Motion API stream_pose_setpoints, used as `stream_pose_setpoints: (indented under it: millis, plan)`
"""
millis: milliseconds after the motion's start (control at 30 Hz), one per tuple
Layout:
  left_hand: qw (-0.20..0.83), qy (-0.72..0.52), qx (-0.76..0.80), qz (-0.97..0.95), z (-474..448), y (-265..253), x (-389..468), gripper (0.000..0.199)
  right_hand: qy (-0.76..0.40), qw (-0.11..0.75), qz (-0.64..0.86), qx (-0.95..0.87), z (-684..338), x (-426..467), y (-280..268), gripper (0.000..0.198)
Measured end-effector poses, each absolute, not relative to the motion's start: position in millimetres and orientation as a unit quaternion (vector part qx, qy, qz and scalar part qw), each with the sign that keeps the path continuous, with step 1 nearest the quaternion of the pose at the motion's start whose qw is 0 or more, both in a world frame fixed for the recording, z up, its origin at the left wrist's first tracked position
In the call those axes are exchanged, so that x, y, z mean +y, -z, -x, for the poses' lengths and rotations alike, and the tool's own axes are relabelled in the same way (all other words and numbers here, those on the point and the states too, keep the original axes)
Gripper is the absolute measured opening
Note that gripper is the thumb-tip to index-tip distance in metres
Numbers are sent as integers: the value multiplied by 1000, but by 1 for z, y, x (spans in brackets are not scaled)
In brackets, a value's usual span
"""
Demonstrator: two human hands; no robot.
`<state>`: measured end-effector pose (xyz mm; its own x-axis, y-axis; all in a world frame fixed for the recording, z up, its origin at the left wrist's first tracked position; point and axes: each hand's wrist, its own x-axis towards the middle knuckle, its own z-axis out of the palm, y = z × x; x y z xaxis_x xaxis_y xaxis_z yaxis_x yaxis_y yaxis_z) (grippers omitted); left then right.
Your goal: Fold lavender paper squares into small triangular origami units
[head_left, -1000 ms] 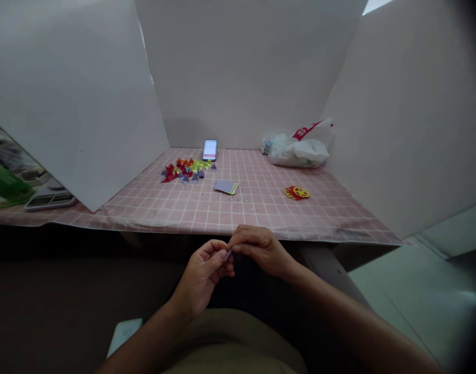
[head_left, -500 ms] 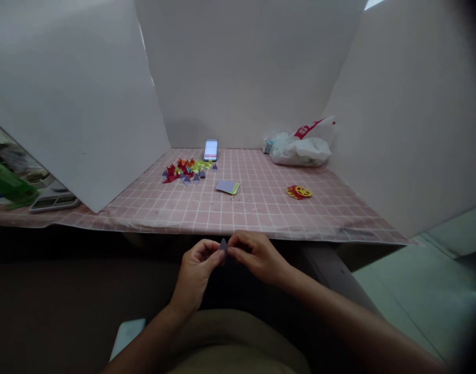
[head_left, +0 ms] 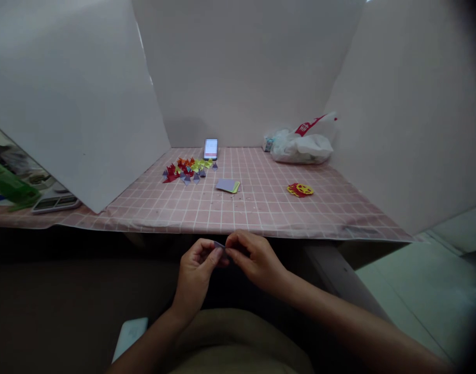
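Note:
A small folded piece of purple paper (head_left: 219,245) is pinched between my hands, just in front of the table's near edge and below its top. My left hand (head_left: 199,266) grips it between thumb and fingers, which hide most of it. From the other side my right hand (head_left: 255,258) holds its right corner with thumb and forefinger. On the table beyond lies a stack of paper squares (head_left: 227,185), purple on top with yellow-green showing beneath. Farther left sits a cluster of small folded paper pieces (head_left: 187,170) in red, orange, yellow and purple.
A lit phone (head_left: 211,148) stands at the back of the pink checked table (head_left: 261,218). Red and yellow cut-out pieces (head_left: 300,190) lie at right, with a white plastic bag (head_left: 302,148) behind. White panels (head_left: 245,67) enclose the back and sides. A scale (head_left: 55,201) is at far left.
The purple paper has tilted, so its pointed tip now leans left instead of up. Both hands stay nearly in place, fingers shifted slightly.

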<state>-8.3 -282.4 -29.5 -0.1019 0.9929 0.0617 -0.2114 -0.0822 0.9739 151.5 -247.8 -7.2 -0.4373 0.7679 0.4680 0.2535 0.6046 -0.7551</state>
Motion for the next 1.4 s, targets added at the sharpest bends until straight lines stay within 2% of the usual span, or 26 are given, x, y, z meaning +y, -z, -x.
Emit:
stream_pose_setpoints:
  millis: [200,533,1000,1300,1400]
  plan:
    - [488,-614,443,-435,9,34,-282,12,-272,440,281,-808,-150,-250,11,12]
    - [457,-623,438,-460,9,32,-283,10,-256,445,311,-800,-147,-251,16,11]
    - [544,-599,373,-454,25,44,-279,7,-255,409,274,-832,-152,-251,8,9]
    - [529,-592,405,-453,20,32,-281,12,-187,398,256,-861,-153,-248,16,14]
    - [521,-592,393,-474,22,28,-284,10,-245,395,275,-842,-151,-250,14,15]
